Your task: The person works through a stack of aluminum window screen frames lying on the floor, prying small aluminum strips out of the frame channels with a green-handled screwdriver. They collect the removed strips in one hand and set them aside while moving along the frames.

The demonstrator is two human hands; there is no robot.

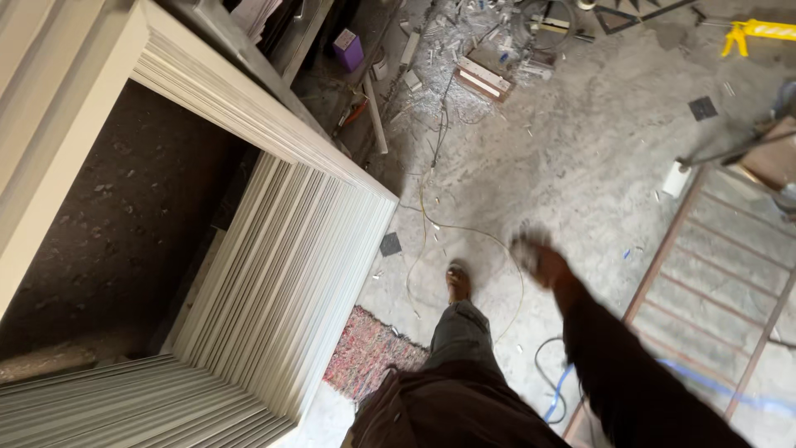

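From the head camera we look down at a dusty concrete floor (pixel 580 166) in a workshop. We walk here: our leg in dark trousers is stretched forward and our foot (pixel 458 282) stands on the floor, just beside a thin yellowish cable (pixel 464 229) that lies in a loop. Our right hand (pixel 537 259) swings out in front of us at the end of a dark sleeve. It is blurred by the motion, so we cannot tell if it is open or closed, and we see nothing held in it. It touches nothing. Our left hand is not in the picture.

On our left stands a thick stack of cream-coloured frames (pixel 290 249), leaning together, with an opening in the middle through which a dark ground shows. This stack is the nearest large thing to us, near our foot but apart from it. A small speckled mat (pixel 369 353) lies at its foot. On the right a brown metal grille (pixel 713 282) lies flat, and a blue hose (pixel 557 396) passes near our sleeve. Far ahead there are scraps, a purple box (pixel 348 50) and a yellow clamp (pixel 759 31).

We judge that the step is only walking between the things. The next step calls for care with the cable.
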